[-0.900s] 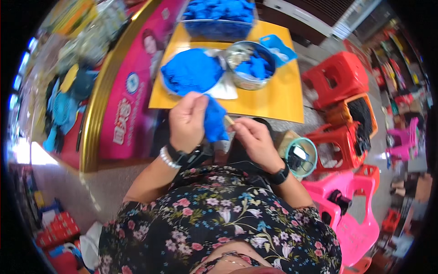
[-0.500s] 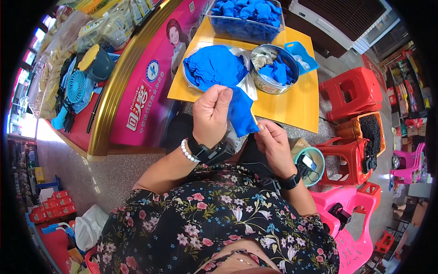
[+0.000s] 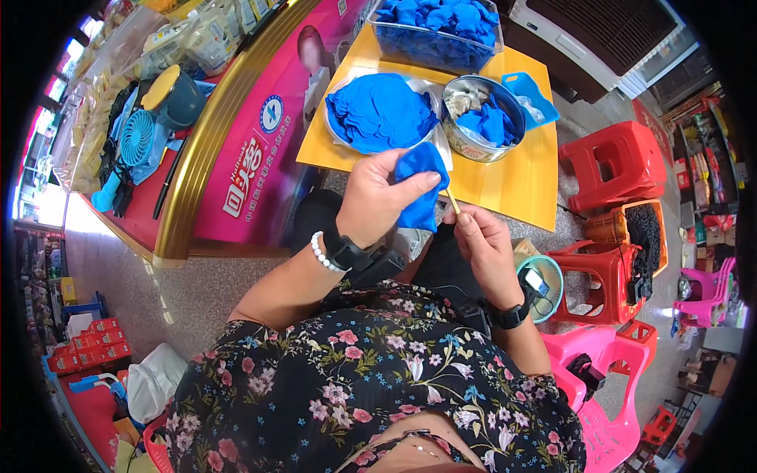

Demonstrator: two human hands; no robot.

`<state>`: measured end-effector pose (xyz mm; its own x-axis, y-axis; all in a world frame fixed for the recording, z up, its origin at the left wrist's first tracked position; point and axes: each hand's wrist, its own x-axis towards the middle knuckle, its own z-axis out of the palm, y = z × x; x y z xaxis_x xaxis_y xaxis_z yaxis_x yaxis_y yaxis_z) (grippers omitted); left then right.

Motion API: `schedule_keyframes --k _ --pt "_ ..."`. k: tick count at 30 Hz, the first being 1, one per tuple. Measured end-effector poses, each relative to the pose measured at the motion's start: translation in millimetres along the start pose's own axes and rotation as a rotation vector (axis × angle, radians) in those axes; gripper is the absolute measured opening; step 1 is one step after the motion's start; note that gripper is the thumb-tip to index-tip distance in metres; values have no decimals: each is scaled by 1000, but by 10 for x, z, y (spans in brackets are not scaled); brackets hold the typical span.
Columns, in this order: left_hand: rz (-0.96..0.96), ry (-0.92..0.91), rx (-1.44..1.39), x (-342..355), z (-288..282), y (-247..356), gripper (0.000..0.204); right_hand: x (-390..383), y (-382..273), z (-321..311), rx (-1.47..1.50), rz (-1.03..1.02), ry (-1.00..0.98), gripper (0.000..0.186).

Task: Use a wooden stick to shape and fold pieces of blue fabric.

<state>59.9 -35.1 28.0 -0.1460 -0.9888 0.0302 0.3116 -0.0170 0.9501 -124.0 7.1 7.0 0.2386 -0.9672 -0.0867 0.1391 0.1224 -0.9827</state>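
Your left hand — one blue fabric piece, pinched, apparently unfinished; your right hand — thin stick, gripped. Flat blue stack seemingly pending; bunched pieces in tin perhaps done.

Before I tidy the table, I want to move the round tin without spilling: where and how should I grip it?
Probably cup the round tin by its near outer wall with both hands, from the person's side: bare yellow tabletop lies there, while the blue tray crowds its far right. It stands upright and open-topped, blue pieces inside, so keep it level.
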Motion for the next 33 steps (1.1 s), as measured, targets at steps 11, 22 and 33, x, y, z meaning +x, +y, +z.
schedule_keyframes --k 11,22,33 --pt "-16 -88 9 -20 58 12 12 -6 0 59 5 -7 43 21" --pt "333 -15 376 27 45 -69 16 20 -8 99 83 36 33 21" --pt "270 34 235 -47 127 -69 14 26 -36 101 96 29 -57 25"
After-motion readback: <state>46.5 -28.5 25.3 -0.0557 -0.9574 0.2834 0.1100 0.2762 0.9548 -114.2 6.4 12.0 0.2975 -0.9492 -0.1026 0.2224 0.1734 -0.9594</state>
